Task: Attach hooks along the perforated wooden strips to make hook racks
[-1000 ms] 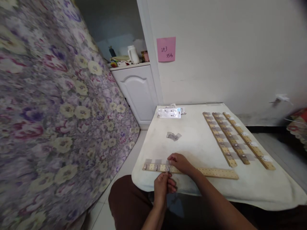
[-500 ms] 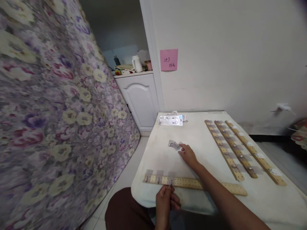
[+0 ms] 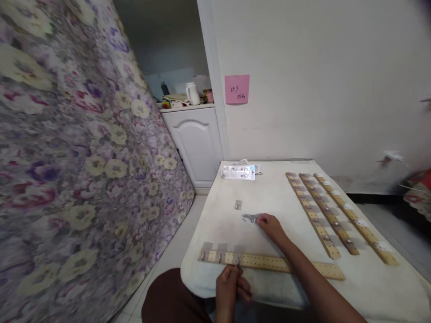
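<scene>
My right hand (image 3: 269, 225) is closed in a pinch on clear-backed hooks (image 3: 251, 218), held a little above the table. They look like adhesive wall hooks; I cannot tell how many there are. Another clear square with a small metal hook (image 3: 238, 205) lies just beyond them. In front of me, a perforated wooden strip (image 3: 267, 263) runs along the near edge, several holes along its length. Clear hooks sit on its left part. At the third one (image 3: 238, 259), my left hand (image 3: 229, 281) has thumb and forefinger pinched on the metal hook at the strip's near edge.
Three similar strips (image 3: 313, 214) with clear hooks lie at the right. A clear hook package (image 3: 238, 172) rests at the table's back left. The white-covered table (image 3: 208, 224) stands against a wall (image 3: 286, 112); a floral curtain (image 3: 101, 179) hangs at the left.
My right hand has pinched the clear hooks and drawn them toward me, leaving one clear hook lying on the table. My left hand stays at the third hook.
</scene>
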Motion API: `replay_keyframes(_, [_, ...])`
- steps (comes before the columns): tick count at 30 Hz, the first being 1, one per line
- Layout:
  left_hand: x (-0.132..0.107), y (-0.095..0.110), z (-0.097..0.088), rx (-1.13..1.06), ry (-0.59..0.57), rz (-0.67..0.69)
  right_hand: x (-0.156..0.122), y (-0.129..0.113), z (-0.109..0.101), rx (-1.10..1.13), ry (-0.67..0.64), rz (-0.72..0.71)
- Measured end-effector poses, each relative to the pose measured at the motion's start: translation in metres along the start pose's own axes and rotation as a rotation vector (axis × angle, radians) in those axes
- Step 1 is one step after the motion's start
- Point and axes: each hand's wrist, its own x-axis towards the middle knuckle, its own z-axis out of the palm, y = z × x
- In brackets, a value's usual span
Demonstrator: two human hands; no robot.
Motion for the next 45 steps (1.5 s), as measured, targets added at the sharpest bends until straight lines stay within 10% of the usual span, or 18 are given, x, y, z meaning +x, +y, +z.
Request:
replay_keyframes(18, [-0.016, -0.002, 0.0, -0.023, -0.009, 0.122, -0.039, -0.005, -0.056, 0.683, 0.114, 0.168])
replay_keyframes(25, [-0.035, -0.006, 0.014, 0.003, -0.162, 0.128, -0.065, -0.02, -0.069, 0.937, -0.158, 0.163])
replay_keyframes(35, [-0.049, 0.027, 0.055, 0.015, -0.213, 0.25, -0.113, -0.036, -0.051, 0.704, -0.564, 0.08])
replay_keyframes(45, [-0.038, -0.018, 0.053, -0.131, -0.2, 0.093, -0.135, -0.033, -0.038, 0.502, -0.608, 0.064])
